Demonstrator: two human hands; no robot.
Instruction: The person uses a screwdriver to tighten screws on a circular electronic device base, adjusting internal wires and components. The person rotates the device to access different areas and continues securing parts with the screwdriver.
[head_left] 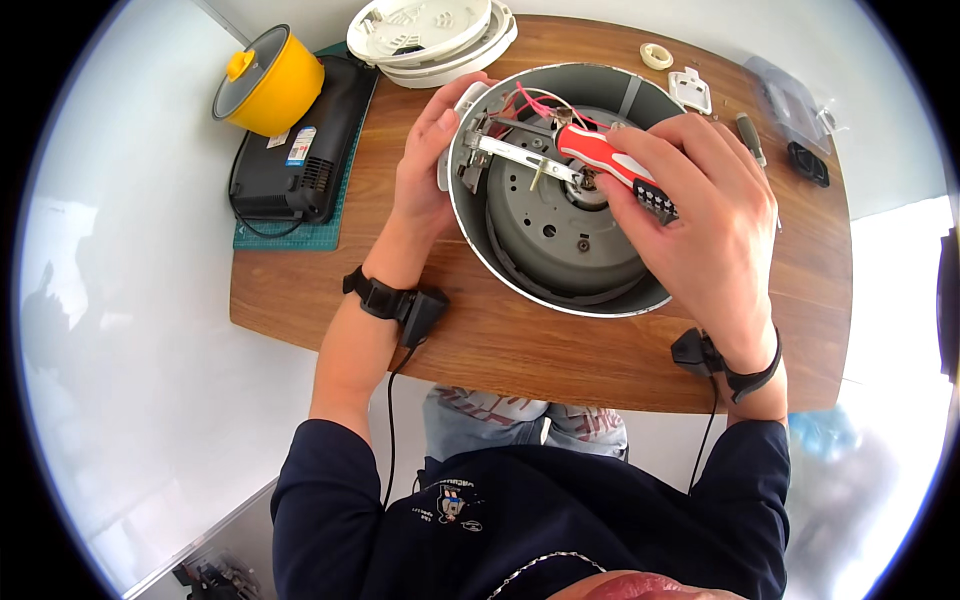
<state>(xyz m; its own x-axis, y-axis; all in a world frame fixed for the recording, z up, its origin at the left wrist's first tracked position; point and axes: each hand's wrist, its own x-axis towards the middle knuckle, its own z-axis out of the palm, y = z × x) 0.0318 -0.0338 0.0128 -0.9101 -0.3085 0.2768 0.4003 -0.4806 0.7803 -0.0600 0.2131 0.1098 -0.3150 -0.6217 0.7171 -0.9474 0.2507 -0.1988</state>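
A round grey metal appliance housing (570,302), which looks like a rice cooker body, stands on the table with its opening facing up. Inside show a grey round plate (550,255), a silver metal bracket (525,155), and pink and white wires (537,102). My left hand (428,165) is closed on the housing's left side, by its white handle (470,97). In my right hand (705,190) is a red-and-white screwdriver (595,150). Its shaft points left over the bracket, near the wires; I cannot tell whether the tip touches anything.
White round plastic covers (430,50) are stacked at the back. A yellow pot (272,85) rests on a black appliance (280,175) over a green mat (325,235) at left. Back right lie a white ring (656,56), white plastic piece (690,90), grey-handled tool (748,135) and clear box (790,100).
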